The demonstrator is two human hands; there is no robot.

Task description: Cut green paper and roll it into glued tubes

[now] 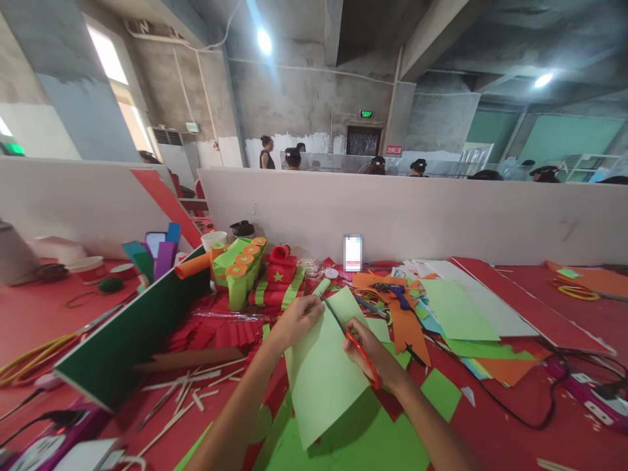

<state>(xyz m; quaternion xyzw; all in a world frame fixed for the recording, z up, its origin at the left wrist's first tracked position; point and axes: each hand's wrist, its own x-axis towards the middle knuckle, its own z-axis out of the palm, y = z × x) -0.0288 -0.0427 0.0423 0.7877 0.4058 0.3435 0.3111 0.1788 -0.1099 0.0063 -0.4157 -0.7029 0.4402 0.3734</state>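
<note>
My left hand [300, 318] pinches the upper left edge of a pale green paper sheet [326, 373]. In my right hand [360, 343] are scissors with red handles [362, 358], their dark blades lying over the top part of the sheet and pointing up to the left. A narrow part of the sheet curls up by the blade tips, near my left fingers. Brighter green paper [343, 435] lies beneath on the red table. Beyond my left hand stand a green and orange paper model [240, 261] and a red paper piece with a star [279, 276].
Wooden sticks [184, 399] and a dark green board [132, 327] lie to the left. A blue glue gun [400, 296] rests on orange paper scraps at the right, its cable trailing toward a purple power strip [586, 392]. A white partition [412, 219] closes the back; people are beyond it.
</note>
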